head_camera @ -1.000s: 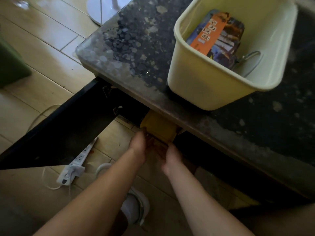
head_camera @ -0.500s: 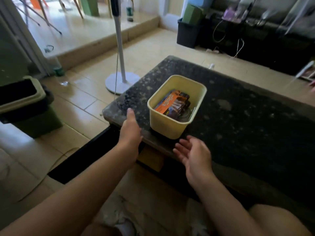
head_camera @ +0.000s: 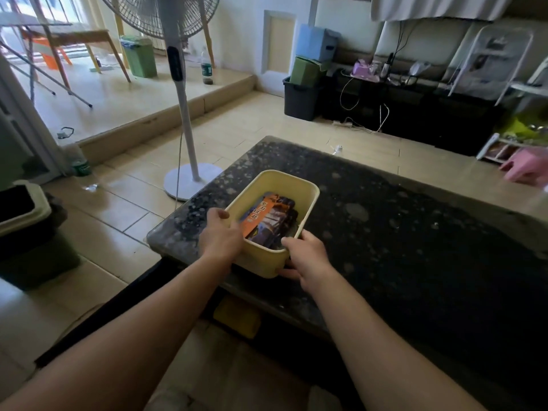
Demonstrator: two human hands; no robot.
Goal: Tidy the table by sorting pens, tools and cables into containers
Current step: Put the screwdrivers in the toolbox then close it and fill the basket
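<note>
yellow plastic bin [head_camera: 299,189] sitting at 9 o'clock corner of dark speckled desk [head_camera: 415,232] | orange-labelled package [head_camera: 261,213] lying inside | left hand [head_camera: 221,235] gripping bin's 9 o'clock rim, fingers curling over | right hand [head_camera: 305,256] clasping 5 o'clock corner, fingers wrapping wall

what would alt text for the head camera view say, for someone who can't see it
Both bare hands grip the near end of a pale yellow bin on a dark speckled table: left hand on its left rim, right hand at the near right corner. An orange-labelled packet lies inside.
</note>
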